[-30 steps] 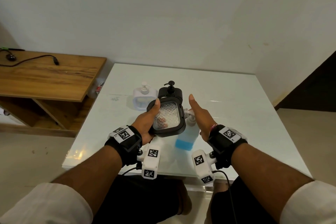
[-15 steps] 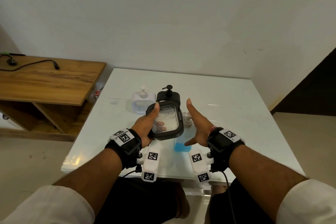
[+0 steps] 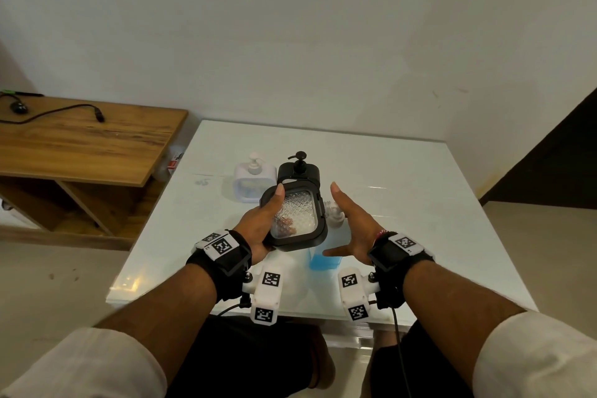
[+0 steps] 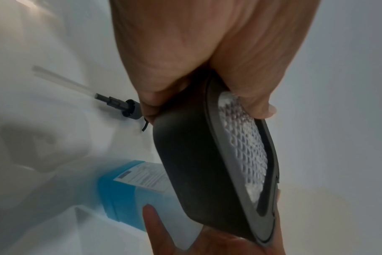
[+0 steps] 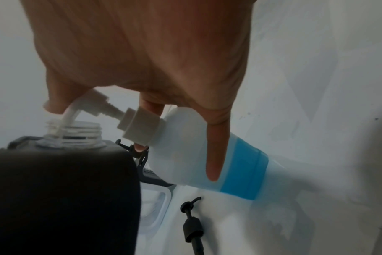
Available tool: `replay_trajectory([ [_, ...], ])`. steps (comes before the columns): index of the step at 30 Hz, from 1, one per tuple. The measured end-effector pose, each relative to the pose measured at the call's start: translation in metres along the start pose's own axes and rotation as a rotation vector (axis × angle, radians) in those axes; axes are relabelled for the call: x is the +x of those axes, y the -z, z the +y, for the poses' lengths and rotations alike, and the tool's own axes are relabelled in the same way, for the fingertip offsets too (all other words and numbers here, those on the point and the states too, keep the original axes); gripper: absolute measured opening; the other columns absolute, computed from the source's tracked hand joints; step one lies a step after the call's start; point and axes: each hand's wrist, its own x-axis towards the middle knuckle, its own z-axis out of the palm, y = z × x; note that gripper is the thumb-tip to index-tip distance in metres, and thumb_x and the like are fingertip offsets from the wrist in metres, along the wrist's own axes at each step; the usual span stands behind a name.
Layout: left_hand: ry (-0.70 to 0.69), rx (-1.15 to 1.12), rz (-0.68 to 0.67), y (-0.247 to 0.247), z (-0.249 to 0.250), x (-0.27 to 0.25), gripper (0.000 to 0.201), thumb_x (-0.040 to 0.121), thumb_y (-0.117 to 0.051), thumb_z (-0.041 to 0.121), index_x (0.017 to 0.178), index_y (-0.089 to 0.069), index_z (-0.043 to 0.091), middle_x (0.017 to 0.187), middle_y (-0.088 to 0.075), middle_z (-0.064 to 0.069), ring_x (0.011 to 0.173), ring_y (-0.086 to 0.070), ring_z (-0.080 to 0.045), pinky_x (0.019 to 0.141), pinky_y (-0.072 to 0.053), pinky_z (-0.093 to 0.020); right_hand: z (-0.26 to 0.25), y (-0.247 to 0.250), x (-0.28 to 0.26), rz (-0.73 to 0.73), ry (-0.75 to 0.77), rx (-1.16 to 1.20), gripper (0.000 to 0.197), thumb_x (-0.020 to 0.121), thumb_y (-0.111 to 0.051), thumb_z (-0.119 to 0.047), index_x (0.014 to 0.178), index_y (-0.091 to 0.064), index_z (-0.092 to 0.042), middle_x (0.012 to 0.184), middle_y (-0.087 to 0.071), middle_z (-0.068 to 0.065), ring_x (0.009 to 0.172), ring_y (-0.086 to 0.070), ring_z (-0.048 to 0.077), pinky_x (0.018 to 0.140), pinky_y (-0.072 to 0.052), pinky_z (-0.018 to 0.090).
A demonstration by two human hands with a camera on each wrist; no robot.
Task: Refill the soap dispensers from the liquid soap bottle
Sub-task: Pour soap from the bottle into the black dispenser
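My left hand (image 3: 268, 220) grips a black soap dispenser (image 3: 295, 216) with a textured clear window, tilted above the white table. Its pump is off and its threaded neck (image 5: 74, 132) stands open. The same dispenser (image 4: 196, 163) fills the left wrist view under my left hand (image 4: 207, 69). My right hand (image 3: 349, 223) holds the liquid soap bottle (image 3: 324, 257), part full of blue soap, just right of the dispenser. In the right wrist view a finger of my right hand (image 5: 142, 60) curls over the bottle's white pump head (image 5: 94, 103), whose nozzle points into the open neck.
A white dispenser (image 3: 255, 178) and a second black dispenser (image 3: 298, 171) stand behind my hands on the table (image 3: 420, 203). A removed black pump with its tube (image 4: 120, 105) lies on the table. A wooden desk (image 3: 80, 145) with a cable stands to the left.
My right hand has loosened its full wrap round the bottle; its lower fingers now spread out. The left hand keeps the black dispenser in the same place.
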Motion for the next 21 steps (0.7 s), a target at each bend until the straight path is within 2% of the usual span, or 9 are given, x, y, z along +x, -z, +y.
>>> replay_trajectory([
  [2,0.014,0.007,-0.001,-0.001,-0.001,0.001,0.052,0.093,-0.059,0.052,0.128,-0.065,0.014,0.118,-0.076,-0.01,0.106,-0.073,-0.026,0.088,-0.059,-0.04,0.001,0.002,0.002,0.028,0.021,-0.006,0.086,0.064,-0.065,-0.078,0.13,-0.053,-0.024,0.13,-0.056,0.012,0.108,-0.061,0.038,0.081,-0.056,0.057],
  [3,0.023,0.008,-0.005,-0.001,-0.003,0.001,0.049,0.095,-0.058,0.052,0.126,-0.066,0.015,0.116,-0.076,-0.009,0.104,-0.074,-0.025,0.085,-0.059,-0.04,0.002,0.004,0.004,0.037,0.027,-0.012,0.082,0.066,-0.065,-0.076,0.127,-0.055,-0.022,0.127,-0.058,0.013,0.106,-0.062,0.038,0.08,-0.056,0.056],
  [5,0.044,0.009,-0.012,-0.003,-0.004,0.001,0.045,0.097,-0.055,0.052,0.121,-0.067,0.017,0.11,-0.078,-0.007,0.099,-0.074,-0.023,0.081,-0.059,-0.038,0.002,0.005,0.006,0.017,0.025,-0.013,0.087,0.062,-0.065,-0.08,0.126,-0.056,-0.021,0.125,-0.061,0.014,0.106,-0.062,0.038,0.078,-0.057,0.055],
  [9,0.055,0.003,-0.025,-0.002,-0.004,0.0,0.041,0.099,-0.053,0.052,0.119,-0.067,0.019,0.104,-0.079,-0.005,0.096,-0.074,-0.022,0.078,-0.058,-0.037,0.006,0.007,0.01,-0.051,-0.007,-0.015,0.115,0.038,-0.065,-0.092,0.132,-0.055,-0.026,0.125,-0.062,0.015,0.108,-0.063,0.038,0.079,-0.057,0.054],
  [10,0.056,0.0,-0.026,-0.002,-0.003,0.0,0.041,0.099,-0.052,0.052,0.119,-0.068,0.02,0.104,-0.079,-0.005,0.095,-0.074,-0.022,0.078,-0.059,-0.037,0.006,0.008,0.011,-0.059,0.0,-0.02,0.116,0.036,-0.064,-0.093,0.131,-0.055,-0.027,0.125,-0.062,0.015,0.109,-0.062,0.038,0.079,-0.057,0.054],
  [14,0.068,-0.007,-0.019,-0.001,-0.003,0.001,0.048,0.097,-0.054,0.054,0.127,-0.066,0.018,0.119,-0.076,-0.01,0.105,-0.072,-0.026,0.083,-0.058,-0.04,0.004,0.007,0.01,-0.022,0.05,-0.038,0.098,0.05,-0.064,-0.083,0.125,-0.057,-0.021,0.126,-0.061,0.014,0.109,-0.061,0.037,0.08,-0.056,0.056],
  [18,0.074,0.008,-0.011,-0.002,-0.006,0.002,0.048,0.095,-0.056,0.056,0.123,-0.067,0.018,0.114,-0.077,-0.009,0.103,-0.072,-0.026,0.078,-0.057,-0.039,0.005,0.009,0.013,-0.017,0.047,-0.054,0.111,0.039,-0.065,-0.088,0.126,-0.056,-0.02,0.128,-0.059,0.015,0.109,-0.061,0.038,0.078,-0.057,0.057],
  [21,0.072,-0.013,-0.019,-0.001,-0.005,0.002,0.049,0.095,-0.056,0.055,0.127,-0.066,0.018,0.12,-0.075,-0.01,0.109,-0.071,-0.027,0.083,-0.057,-0.04,0.007,0.01,0.015,-0.066,0.017,-0.047,0.118,0.034,-0.063,-0.095,0.13,-0.056,-0.026,0.13,-0.058,0.014,0.11,-0.062,0.037,0.077,-0.058,0.053],
])
